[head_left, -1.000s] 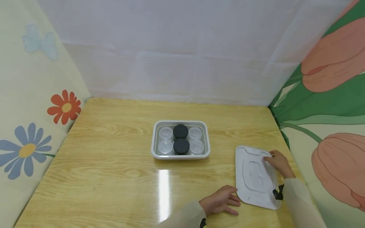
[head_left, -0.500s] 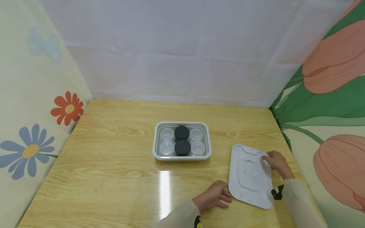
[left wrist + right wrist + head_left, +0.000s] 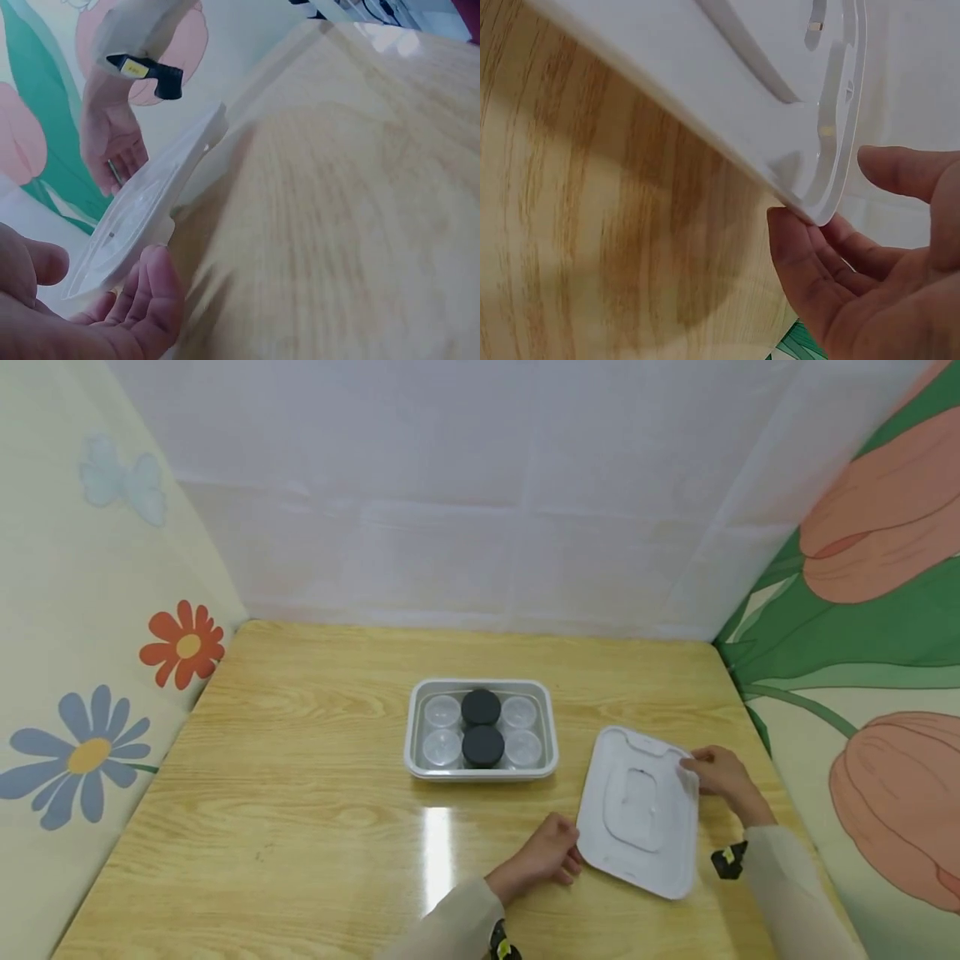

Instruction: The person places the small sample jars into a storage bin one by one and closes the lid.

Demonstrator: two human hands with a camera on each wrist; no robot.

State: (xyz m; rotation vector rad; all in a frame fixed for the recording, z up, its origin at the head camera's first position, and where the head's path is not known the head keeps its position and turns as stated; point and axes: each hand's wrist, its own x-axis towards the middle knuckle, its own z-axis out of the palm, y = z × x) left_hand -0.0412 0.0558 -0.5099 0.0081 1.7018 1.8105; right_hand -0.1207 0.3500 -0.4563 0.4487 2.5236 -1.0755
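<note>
A white rectangular plastic lid (image 3: pixel 637 810) is held tilted, lifted off the table at the right. My right hand (image 3: pixel 722 777) grips its far right corner, thumb above and fingers beneath, as the right wrist view shows at the lid's corner (image 3: pixel 821 187). My left hand (image 3: pixel 543 852) holds the near left edge; in the left wrist view its curled fingers (image 3: pixel 154 292) lie under the lid (image 3: pixel 142 202), the thumb on the upper side. At the table's middle stands a white rectangular container (image 3: pixel 412 727), holding several clear round jars (image 3: pixel 442 747) and two black-topped ones (image 3: pixel 482 746).
The wood-patterned table (image 3: pixel 300 827) runs back to a white cloth backdrop (image 3: pixel 450 543). A flower-print panel (image 3: pixel 112 727) stands along the left, and a tulip-print panel (image 3: pixel 885 693) along the right, close to my right hand.
The lid has moved left and slightly away from me, toward the container. My left hand's spread fingers have drawn in around its edge; my right hand has kept its corner.
</note>
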